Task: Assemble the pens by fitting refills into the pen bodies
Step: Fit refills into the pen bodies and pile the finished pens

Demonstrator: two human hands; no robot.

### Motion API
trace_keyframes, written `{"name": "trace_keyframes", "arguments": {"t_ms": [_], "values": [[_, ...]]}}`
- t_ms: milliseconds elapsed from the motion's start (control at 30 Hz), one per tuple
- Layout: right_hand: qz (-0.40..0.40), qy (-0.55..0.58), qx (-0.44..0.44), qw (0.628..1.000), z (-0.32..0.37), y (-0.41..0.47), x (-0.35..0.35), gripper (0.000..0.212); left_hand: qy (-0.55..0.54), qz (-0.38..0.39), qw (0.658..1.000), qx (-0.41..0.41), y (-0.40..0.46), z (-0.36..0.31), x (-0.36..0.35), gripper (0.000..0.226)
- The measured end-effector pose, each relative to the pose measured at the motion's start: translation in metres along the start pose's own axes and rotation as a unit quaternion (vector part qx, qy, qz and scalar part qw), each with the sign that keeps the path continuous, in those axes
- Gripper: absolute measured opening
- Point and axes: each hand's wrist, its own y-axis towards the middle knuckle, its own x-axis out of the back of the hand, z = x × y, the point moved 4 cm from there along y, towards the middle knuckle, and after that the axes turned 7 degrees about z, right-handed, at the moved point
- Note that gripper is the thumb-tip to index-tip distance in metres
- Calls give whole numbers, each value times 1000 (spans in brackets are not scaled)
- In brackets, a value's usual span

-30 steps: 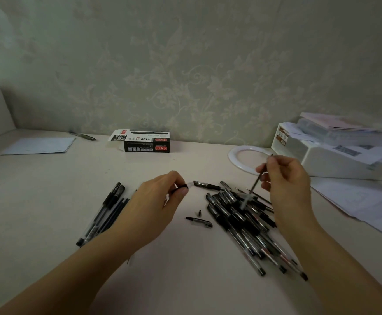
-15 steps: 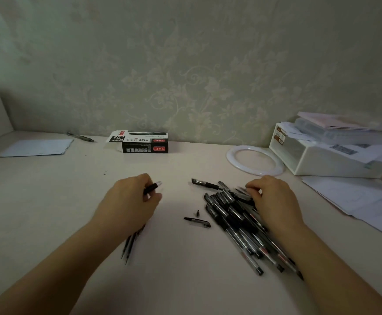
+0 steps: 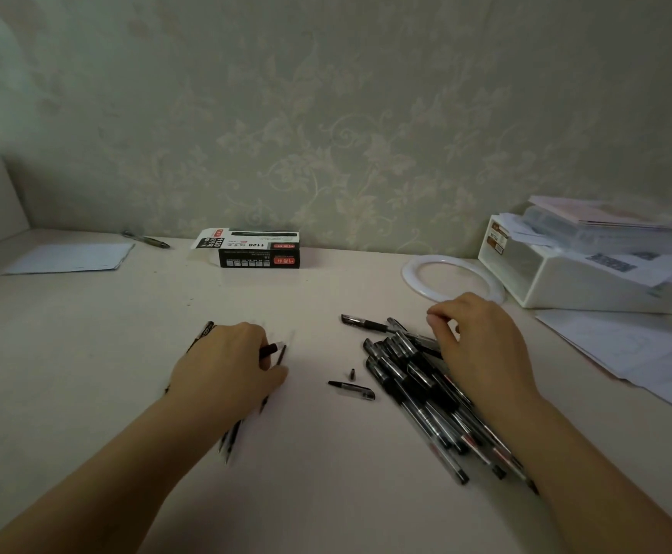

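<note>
A heap of black-and-clear pens (image 3: pixel 418 387) lies right of centre on the pale table (image 3: pixel 86 353). My right hand (image 3: pixel 482 345) rests on the heap's far end with its fingers curled down; what they hold is hidden. My left hand (image 3: pixel 230 365) grips a pen part whose black end (image 3: pixel 268 349) sticks out between the fingers. It hovers over a small row of pens (image 3: pixel 230 439), blurred and mostly covered. A thin dark stick (image 3: pixel 282 353) lies by its fingertips. Between the hands lie a loose pen cap (image 3: pixel 352 389) and a tiny tip piece (image 3: pixel 352 373).
A black pen box (image 3: pixel 258 251) stands at the back centre. At the back right are a white ring (image 3: pixel 452 277) and a white box piled with papers (image 3: pixel 578 277), with loose sheets (image 3: pixel 626 353) in front of it. A paper sheet (image 3: pixel 70 257) and a pen (image 3: pixel 146 238) lie back left.
My right hand came down from the air, where it held a refill, onto the heap. My left hand drew back and left over the small row of pens, still gripping its part.
</note>
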Motion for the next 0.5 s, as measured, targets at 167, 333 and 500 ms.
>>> {"name": "trace_keyframes", "arguments": {"t_ms": [167,333,500], "values": [[-26,39,70,996,27,-7,-1,10,6,-8,1000,7,1,-1,-1,18],[-22,50,168,984,48,-15,-7,8,26,-14,999,-29,-3,-11,-1,17],[-10,9,266,964,71,-22,-12,26,-130,-69,984,-103,-7,-23,10,22]]}}
